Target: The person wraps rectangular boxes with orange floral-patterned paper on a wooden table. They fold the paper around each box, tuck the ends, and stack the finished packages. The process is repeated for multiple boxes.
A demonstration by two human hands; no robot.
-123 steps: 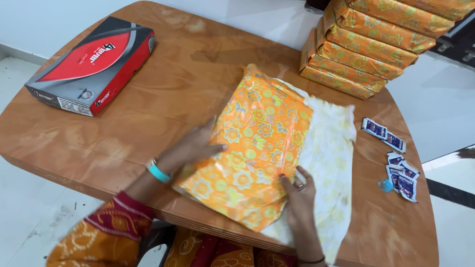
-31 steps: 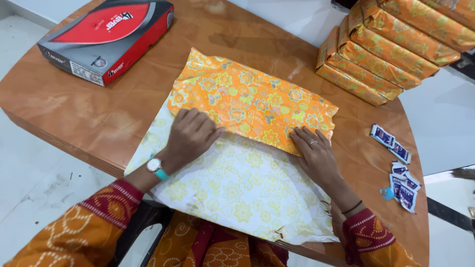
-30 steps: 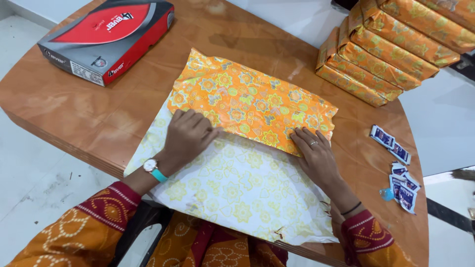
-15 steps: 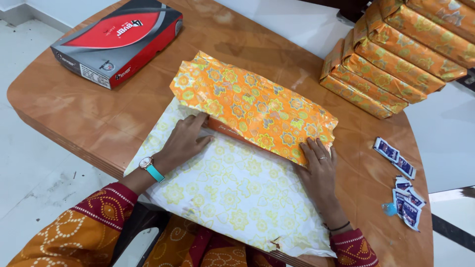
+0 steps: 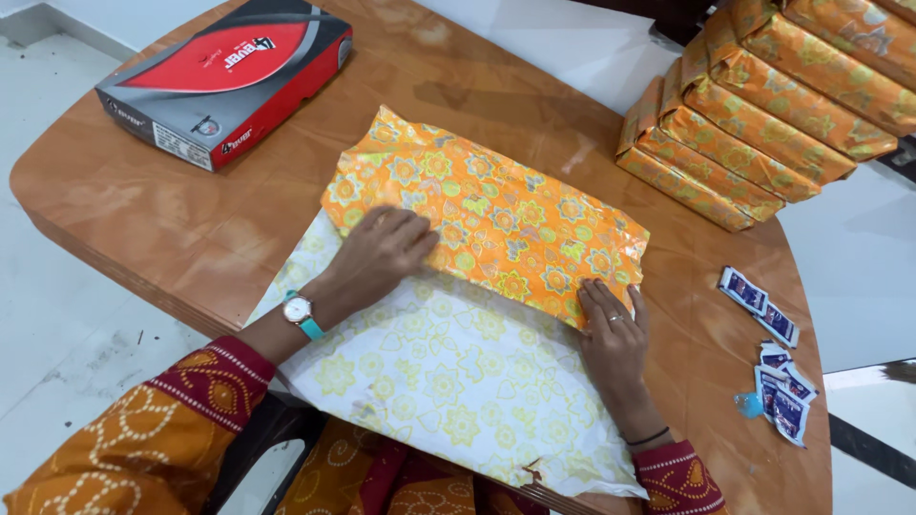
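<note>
Left hand: the left hand point(image 5: 386, 250) is lying palm down, fingers stretched flat and together, pressing on the near left part of the orange flowered wrapping paper point(image 5: 496, 215); it is gripping nothing
Right hand: the right hand point(image 5: 611, 329) is resting flat with fingers spread a little, fingertips pressing on the near right edge of the orange fold, palm lying on the pale underside of the sheet point(image 5: 448, 367); it is closed on nothing
Wrists: a watch with a teal strap point(image 5: 302, 313) is sitting on the left wrist, a thin dark band on the right
Wrapping paper: lying in the middle of the brown surface point(image 5: 191, 219), its orange face folded over a flat boxy shape, its pale yellow-flowered underside spreading toward the person and hanging over the near edge
Red and grey box: the flat box point(image 5: 224, 78) is sitting at the far left corner, well apart from the paper
Wrapped stack: orange flowered parcels point(image 5: 763, 105) are leaning in a stack at the far right
Sachets: small blue and white packets point(image 5: 775, 358) are lying scattered near the right edge, a small blue bit beside them
</note>
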